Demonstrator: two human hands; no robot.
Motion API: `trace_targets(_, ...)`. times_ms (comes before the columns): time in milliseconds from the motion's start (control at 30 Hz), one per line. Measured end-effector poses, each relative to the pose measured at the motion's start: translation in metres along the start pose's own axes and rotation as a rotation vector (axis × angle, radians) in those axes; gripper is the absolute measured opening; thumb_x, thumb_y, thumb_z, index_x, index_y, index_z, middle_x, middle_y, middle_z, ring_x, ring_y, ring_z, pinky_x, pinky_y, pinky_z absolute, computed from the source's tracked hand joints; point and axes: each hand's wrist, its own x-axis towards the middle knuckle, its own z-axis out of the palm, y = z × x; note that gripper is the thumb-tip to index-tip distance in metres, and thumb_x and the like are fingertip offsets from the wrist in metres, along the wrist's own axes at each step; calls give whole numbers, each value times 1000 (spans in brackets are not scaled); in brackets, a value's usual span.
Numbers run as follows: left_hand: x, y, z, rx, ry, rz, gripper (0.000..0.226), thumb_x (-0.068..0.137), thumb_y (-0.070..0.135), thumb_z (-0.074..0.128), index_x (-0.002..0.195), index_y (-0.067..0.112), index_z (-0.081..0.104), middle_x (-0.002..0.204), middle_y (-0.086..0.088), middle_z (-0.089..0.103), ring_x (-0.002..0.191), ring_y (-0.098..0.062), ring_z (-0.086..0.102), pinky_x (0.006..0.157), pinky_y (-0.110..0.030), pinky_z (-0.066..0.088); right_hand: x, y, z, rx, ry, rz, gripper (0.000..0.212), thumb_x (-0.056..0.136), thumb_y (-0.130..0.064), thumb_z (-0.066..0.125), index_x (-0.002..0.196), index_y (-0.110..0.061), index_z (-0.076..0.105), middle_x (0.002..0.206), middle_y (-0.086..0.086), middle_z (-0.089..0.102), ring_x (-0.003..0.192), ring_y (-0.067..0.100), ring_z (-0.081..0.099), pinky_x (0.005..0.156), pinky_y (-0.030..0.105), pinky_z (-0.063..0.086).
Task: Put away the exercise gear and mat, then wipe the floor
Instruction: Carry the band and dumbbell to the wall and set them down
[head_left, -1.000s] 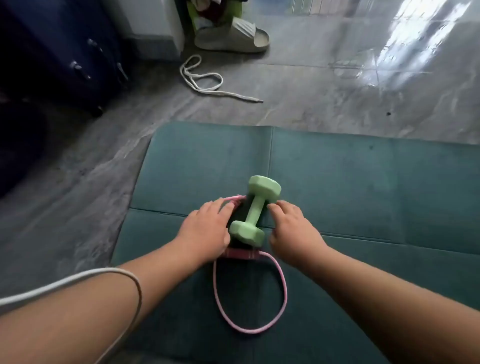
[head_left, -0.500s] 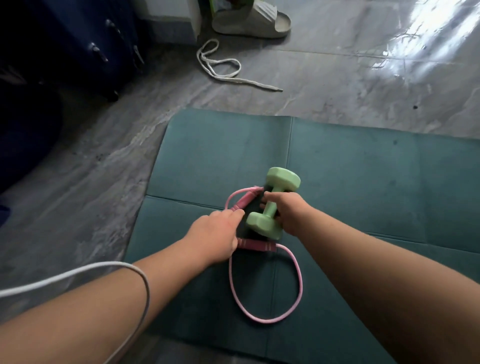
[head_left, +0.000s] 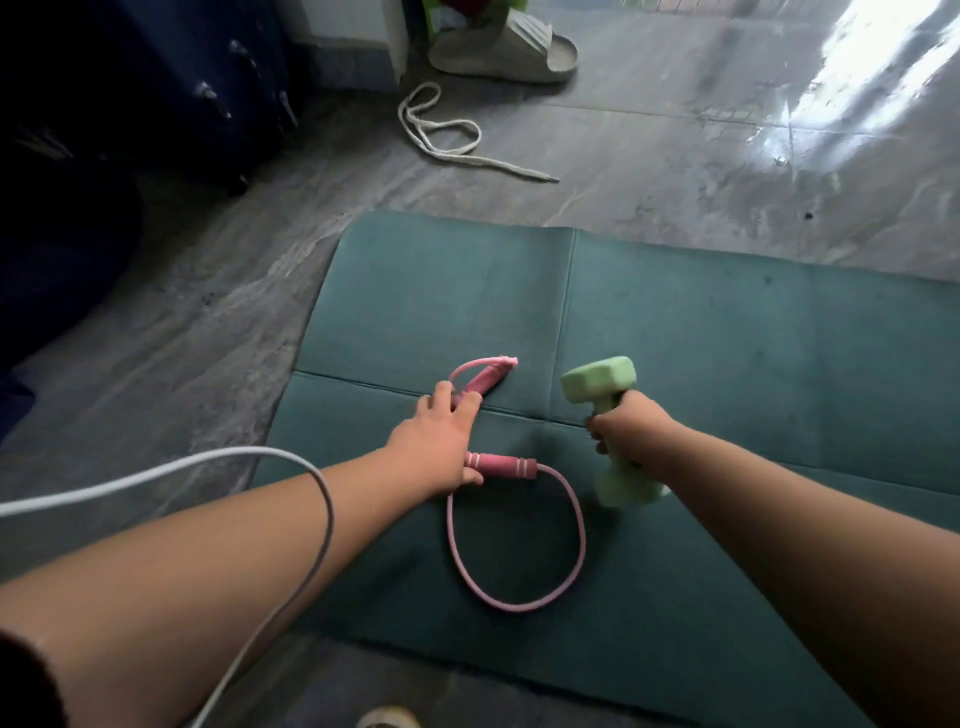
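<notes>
The clear-up is only just getting going. The right hand is wrapping its grip around the bar of the green dumbbell, which is hanging tilted just above the teal mat, one head up and one down by the wrist. The left hand is lying over the pink jump rope, fingers fairly straight and reaching onto the far handle, thumb side touching the near handle; it is resting on them rather than clamping (whether any finger is hooking under a handle cannot be told). The rope's cord is looping on the mat toward the person.

Judging by this, nothing is put away yet: the dumbbell is needing a home, the rope is waiting to be gathered, the mat is lying unfolded, and the grey floor is not yet being wiped.

Counting: one dumbbell, one jump rope with two handles, one mat, one white shoelace on the floor, one sandal beyond it, and a white cable crossing the left forearm.
</notes>
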Motion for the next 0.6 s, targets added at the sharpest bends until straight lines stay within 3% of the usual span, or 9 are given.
trace_targets(100,2,12,15,103,-23,9,74,73,48,78,129,23,37,147,-10,18,123,-34,36,89,-49,50,-17,24,-11,-355,9,-54,21,83,-20,67,98,-9,58,95,10,68,87,27,67,74,35,53)
trace_targets(167,1,14,27,71,-51,-47,63,76,44,77,123,23,40,147,-11,14,116,-37,42,88,-49,51,-25,36,-15,-444,-4,-85,20,84,-22,68,98,-13,57,100,8,66,88,25,61,72,31,45)
trace_targets(267,4,8,36,-7,-32,-42,47,80,31,74,114,22,43,145,-10,15,108,-36,48,87,-51,52,-31,44,-18,-463,-29,-107,19,87,-20,65,103,-13,58,97,3,60,86,21,54,73,29,40)
trace_targets(367,10,-2,32,27,35,76,18,87,11,55,103,18,49,149,-8,24,106,-32,51,86,-50,51,-31,44,-18,-439,-38,-102,14,88,-19,62,100,-16,54,95,4,59,85,22,56,73,30,44)
trace_targets(467,12,-14,22,112,-20,178,20,89,9,49,106,19,56,156,4,25,115,-28,52,88,-44,48,-33,42,-18,-413,-30,-94,14,88,-18,61,95,-17,49,93,6,61,85,25,61,75,32,49)
trace_targets(600,-5,-22,-5,-67,96,262,17,82,8,59,89,24,61,130,8,44,104,-26,59,82,-43,51,-58,42,-24,-386,-61,-88,15,90,-14,56,81,-20,46,91,6,59,84,27,60,72,31,46)
